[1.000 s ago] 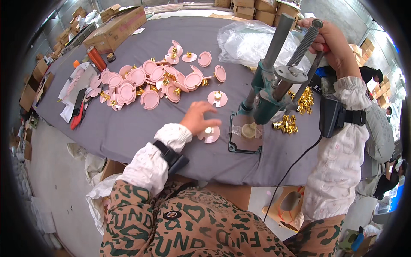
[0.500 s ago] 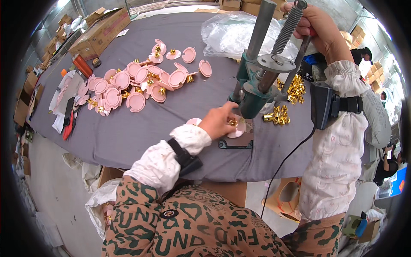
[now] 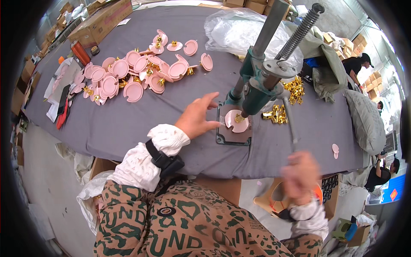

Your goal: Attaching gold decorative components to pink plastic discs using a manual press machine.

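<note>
On the base plate (image 3: 231,137) of a green hand press (image 3: 256,97) lies a notched pink plastic disc (image 3: 232,124). A gold metal fitting (image 3: 239,119) stands on the disc, with the ram's tip down at it. My left hand (image 3: 196,116) is open beside the plate, thumb and forefinger spread, the thumb tip close to the disc's left edge. Low on the right, my right hand (image 3: 302,174), smeared by motion, is closed round the end of the press lever (image 3: 291,120), which points down toward me. The fingers' exact hold is blurred.
Several pink discs with gold fittings (image 3: 121,68) are heaped at the left. Loose gold fittings (image 3: 295,90) lie right of the press, near a clear plastic bag (image 3: 231,32). A phone (image 3: 64,97) and a red-handled tool (image 3: 63,118) rest far left. Co-workers (image 3: 358,66) are at right.
My right hand has swung the lever from high up down toward me, and the ram has come down on the fitting. My left hand has let go of the disc and drawn left, opening.
</note>
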Demonstrator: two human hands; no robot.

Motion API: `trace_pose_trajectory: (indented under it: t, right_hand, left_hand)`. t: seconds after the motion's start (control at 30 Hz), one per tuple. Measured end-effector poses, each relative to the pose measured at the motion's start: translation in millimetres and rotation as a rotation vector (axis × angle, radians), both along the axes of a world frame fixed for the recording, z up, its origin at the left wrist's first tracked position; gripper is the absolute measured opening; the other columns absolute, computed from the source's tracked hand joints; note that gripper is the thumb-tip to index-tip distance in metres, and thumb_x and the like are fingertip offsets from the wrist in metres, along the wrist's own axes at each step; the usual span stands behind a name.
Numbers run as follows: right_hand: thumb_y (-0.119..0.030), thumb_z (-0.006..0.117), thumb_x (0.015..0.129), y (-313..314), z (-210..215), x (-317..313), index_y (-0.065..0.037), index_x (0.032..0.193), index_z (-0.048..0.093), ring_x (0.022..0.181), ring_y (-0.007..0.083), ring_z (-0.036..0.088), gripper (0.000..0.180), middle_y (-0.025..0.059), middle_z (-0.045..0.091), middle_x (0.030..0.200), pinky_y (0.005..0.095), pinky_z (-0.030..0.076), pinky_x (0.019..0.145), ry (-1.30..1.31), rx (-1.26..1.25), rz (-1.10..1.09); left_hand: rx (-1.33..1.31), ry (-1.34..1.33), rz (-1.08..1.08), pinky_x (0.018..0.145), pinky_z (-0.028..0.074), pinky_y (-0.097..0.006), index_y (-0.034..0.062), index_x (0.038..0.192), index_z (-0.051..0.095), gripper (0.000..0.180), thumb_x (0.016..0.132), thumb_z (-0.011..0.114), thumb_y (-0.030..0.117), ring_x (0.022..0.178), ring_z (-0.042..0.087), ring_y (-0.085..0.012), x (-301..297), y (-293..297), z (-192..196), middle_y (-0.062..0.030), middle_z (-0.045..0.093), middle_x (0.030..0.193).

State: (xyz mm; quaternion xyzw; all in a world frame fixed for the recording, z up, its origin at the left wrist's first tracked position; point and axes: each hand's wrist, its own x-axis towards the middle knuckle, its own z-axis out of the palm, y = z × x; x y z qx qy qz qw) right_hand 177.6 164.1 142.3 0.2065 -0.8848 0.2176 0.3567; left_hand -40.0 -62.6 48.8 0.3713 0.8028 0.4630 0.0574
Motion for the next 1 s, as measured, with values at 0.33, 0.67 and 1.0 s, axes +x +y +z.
trace_pose_trajectory:
  t: [0.33, 0.67, 1.0]
  right_hand:
    - [-0.011, 0.063, 0.082, 8, 103, -63, -0.001, 0.085, 0.065, 0.051, 0.0035, 0.046, 0.011, -0.0004, 0.056, 0.061, 0.0229, 0.039, 0.047, -0.265, -0.484, -0.056]
    - [-0.020, 0.055, 0.093, 58, 165, -218, -0.003, 0.110, 0.063, 0.042, 0.0019, 0.029, 0.026, -0.0108, 0.032, 0.052, 0.0209, 0.031, 0.047, -0.568, -0.769, 0.036]
    - [-0.025, 0.060, 0.090, 50, 162, -233, -0.006, 0.102, 0.064, 0.041, 0.0015, 0.027, 0.023, -0.0121, 0.031, 0.051, 0.0208, 0.027, 0.045, -0.565, -0.770, 0.056]
  left_hand:
    - [-0.007, 0.048, -0.013, 0.082, 0.047, -0.041, 0.0040, 0.115, 0.048, 0.056, 0.067, 0.076, 0.016, 0.094, 0.058, -0.0331, 15, 68, -26, -0.0149, 0.062, 0.097]
    - [-0.202, -0.259, 0.169, 0.074, 0.051, -0.039, 0.0034, 0.111, 0.054, 0.047, 0.074, 0.070, 0.028, 0.082, 0.066, -0.0329, 21, -8, 27, -0.0152, 0.067, 0.084]
    - [-0.514, -0.003, 0.260, 0.072, 0.051, -0.043, 0.0071, 0.099, 0.062, 0.036, 0.074, 0.068, 0.033, 0.082, 0.065, -0.0374, 2, -93, 6, -0.0196, 0.067, 0.087]
